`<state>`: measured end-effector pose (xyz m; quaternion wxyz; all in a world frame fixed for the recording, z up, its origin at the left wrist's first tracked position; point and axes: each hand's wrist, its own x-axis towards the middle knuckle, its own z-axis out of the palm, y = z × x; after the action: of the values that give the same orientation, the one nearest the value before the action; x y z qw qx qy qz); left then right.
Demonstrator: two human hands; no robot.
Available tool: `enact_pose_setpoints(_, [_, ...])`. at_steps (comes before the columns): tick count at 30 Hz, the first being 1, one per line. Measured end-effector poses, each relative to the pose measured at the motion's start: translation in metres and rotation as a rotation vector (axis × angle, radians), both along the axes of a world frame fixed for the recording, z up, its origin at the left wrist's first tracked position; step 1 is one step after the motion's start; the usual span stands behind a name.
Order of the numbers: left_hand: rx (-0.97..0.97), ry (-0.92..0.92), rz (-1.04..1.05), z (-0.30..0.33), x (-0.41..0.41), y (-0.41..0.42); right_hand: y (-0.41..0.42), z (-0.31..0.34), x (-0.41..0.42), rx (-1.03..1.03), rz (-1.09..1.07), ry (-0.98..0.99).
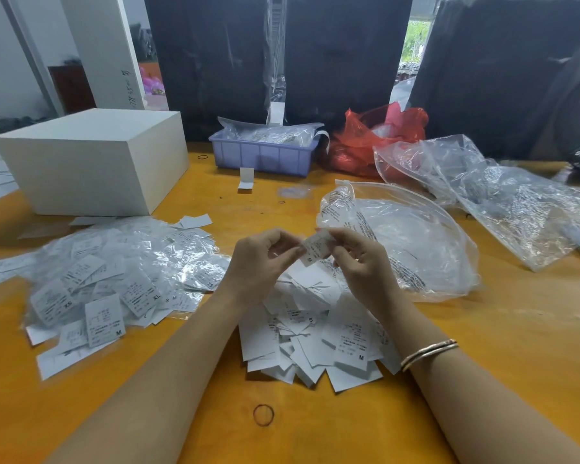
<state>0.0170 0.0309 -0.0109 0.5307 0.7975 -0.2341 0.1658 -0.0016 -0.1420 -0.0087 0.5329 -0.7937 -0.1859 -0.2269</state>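
- Your left hand (262, 262) and right hand (362, 266) meet in the middle of the view, raised a little above the bench (516, 346).
- Between them you hold one small white label (315, 250), tilted, with fine print on it and a size letter near its lower end.
- Right grip: thumb and forefinger are closed on the label's upper right part, and the other fingers are curled loosely beneath.
- Left grip: the fingers are curled in, with thumb and fingertip pinched on the label's left edge.
- The label sits directly over the loose pile of labels (315, 333), which lies between your forearms; an S and an M can be read on some of them.
- To your left a wider heap of bagged labels (114, 272) spreads over the bench, with XS, XL, S and M showing.
- Behind that heap stands a white box (94, 159).
- A clear zip bag (412, 242) lies just beyond your right hand, mouth towards the back.
- Further right is crumpled clear plastic (503, 195).
- At the back edge sits a purple tray (265, 157) holding bagged items, with a red bag (375, 139) just beside it.
- A rubber band (263, 415) lies on the bench near you, between your arms.
- Two thin bangles (429, 353) circle your right wrist.
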Motion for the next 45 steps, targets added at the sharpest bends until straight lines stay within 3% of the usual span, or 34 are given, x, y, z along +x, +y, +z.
enact_pose_setpoints(7, [-0.135, 0.103, -0.022, 0.001, 0.000, -0.001, 0.014, -0.005, -0.002, -0.245, 0.098, 0.148])
enact_pose_setpoints(11, [-0.201, 0.177, 0.009, 0.000, 0.000, 0.001, 0.016, -0.008, -0.003, -0.489, 0.161, 0.264])
enact_pose_setpoints(14, [-0.241, 0.213, 0.004, 0.002, 0.000, 0.002, 0.015, -0.004, -0.005, -0.663, 0.029, 0.120])
enact_pose_setpoints(16, [-0.215, 0.178, 0.101, 0.003, 0.004, 0.007, 0.006, 0.004, -0.001, -0.562, -0.204, -0.060])
enact_pose_setpoints(19, [-0.063, 0.067, 0.348, 0.004, 0.010, 0.022, -0.024, 0.011, 0.010, -0.323, -0.548, -0.230])
enact_pose_setpoints(22, [0.145, 0.043, 0.592, 0.002, 0.013, 0.036, -0.053, 0.004, 0.018, -0.466, -0.736, -0.020])
enact_pose_setpoints(26, [0.458, 0.137, 0.796, -0.001, 0.014, 0.047, -0.069, -0.006, 0.024, -0.787, -0.752, 0.351])
enact_pose_setpoints(30, [0.736, 0.131, 0.883, -0.004, 0.014, 0.051, -0.071, -0.008, 0.026, -0.770, -0.803, 0.312])
enact_pose_setpoints(32, [0.738, 0.087, 0.852, -0.003, 0.012, 0.047, -0.071, -0.008, 0.026, -0.715, -0.840, 0.247])
enact_pose_setpoints(35, [0.533, -0.041, 0.627, 0.000, 0.011, 0.032, -0.065, -0.001, 0.020, -0.478, -0.825, 0.025])
enact_pose_setpoints(38, [0.217, -0.010, 0.168, 0.003, 0.006, 0.017, -0.048, 0.009, 0.010, -0.274, -0.475, -0.187])
enact_pose_setpoints(41, [0.122, 0.155, -0.111, 0.006, -0.003, 0.005, -0.024, 0.014, -0.001, -0.240, -0.070, -0.102])
enact_pose_setpoints(45, [-0.013, 0.244, -0.172, 0.004, -0.006, -0.003, -0.005, 0.009, -0.003, -0.215, 0.115, 0.014])
